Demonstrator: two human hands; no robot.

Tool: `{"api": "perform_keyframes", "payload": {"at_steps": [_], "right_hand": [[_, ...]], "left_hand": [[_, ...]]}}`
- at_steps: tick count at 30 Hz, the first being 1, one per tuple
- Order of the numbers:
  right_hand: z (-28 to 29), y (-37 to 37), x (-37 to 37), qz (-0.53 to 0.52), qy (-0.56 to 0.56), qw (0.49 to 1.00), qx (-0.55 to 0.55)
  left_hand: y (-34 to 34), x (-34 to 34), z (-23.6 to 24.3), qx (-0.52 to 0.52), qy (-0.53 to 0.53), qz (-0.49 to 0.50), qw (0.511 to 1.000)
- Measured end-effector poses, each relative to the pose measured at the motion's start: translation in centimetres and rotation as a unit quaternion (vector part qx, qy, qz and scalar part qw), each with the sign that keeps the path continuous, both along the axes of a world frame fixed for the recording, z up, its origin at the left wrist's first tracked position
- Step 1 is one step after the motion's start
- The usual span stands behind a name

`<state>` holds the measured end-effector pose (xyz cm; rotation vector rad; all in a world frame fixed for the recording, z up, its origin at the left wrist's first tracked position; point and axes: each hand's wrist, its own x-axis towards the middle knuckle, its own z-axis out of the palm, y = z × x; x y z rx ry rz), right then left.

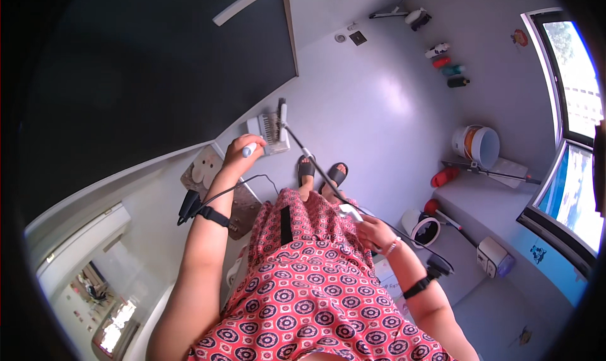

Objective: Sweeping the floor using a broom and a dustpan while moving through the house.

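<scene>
Left hand (236,161) clasps the handle (249,150) of the dustpan (269,135) beyond it; right hand (374,232) curls round the broom (308,153). Best keep the dustpan's lip flush.

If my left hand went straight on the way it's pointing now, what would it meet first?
Probably the toothed white dustpan, just past your left hand in the picture. Depth is unclear, though: it looks lower, near the floor, so the hand might pass above it toward the dark panel.
</scene>
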<state>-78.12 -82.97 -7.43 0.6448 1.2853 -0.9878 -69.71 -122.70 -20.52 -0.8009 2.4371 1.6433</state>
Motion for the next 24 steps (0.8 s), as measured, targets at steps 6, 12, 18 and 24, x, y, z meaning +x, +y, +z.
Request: {"api": "perform_keyframes", "payload": {"at_steps": [6,12,18,24], "right_hand": [[5.8,1.1,-0.5,0.208,0.200,0.951,0.108],[2.3,-7.5,-5.8,0.473,0.340,0.785,0.211],[-7.1,-8.3,-2.3,0.466,0.313,0.806,0.188],[-9.9,-7.6,10.4,0.550,0.298,0.779,0.035]], "left_hand": [[-4.3,10.8,1.4,-0.022,-0.026,0.055,0.998],[-6.0,16.7,2.7,0.059,-0.028,0.171,0.983],[-7.3,18.4,-1.0,0.168,-0.101,0.259,0.946],[-9.5,20.3,-3.7,0.160,-0.103,0.239,0.952]]}}
